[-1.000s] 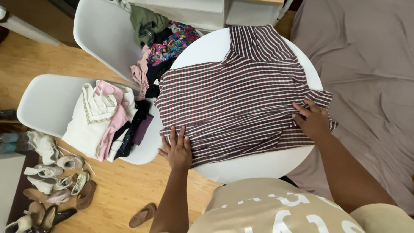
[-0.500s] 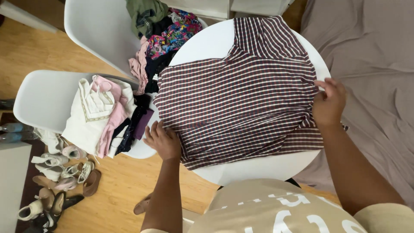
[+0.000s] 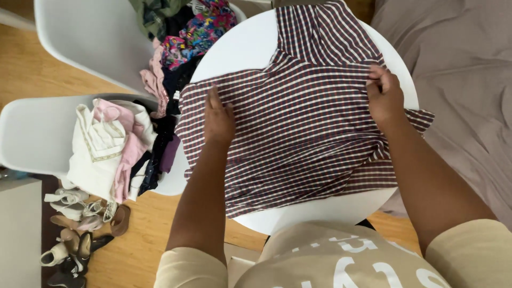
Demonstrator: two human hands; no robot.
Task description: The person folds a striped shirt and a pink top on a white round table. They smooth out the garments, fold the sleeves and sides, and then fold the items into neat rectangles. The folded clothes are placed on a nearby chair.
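Your left hand lies flat, grip released, pinning the striped shirt to the round bench. Your right hand pinches its right-edge fold to keep it taut.

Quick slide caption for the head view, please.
Left hand flat on a striped shirt spread over a round white table; right hand pinches its edge.

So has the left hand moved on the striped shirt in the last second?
Yes. The left hand has slid up the striped shirt, away from the near edge of the round white table and toward the shirt's upper left part, where it lies flat.
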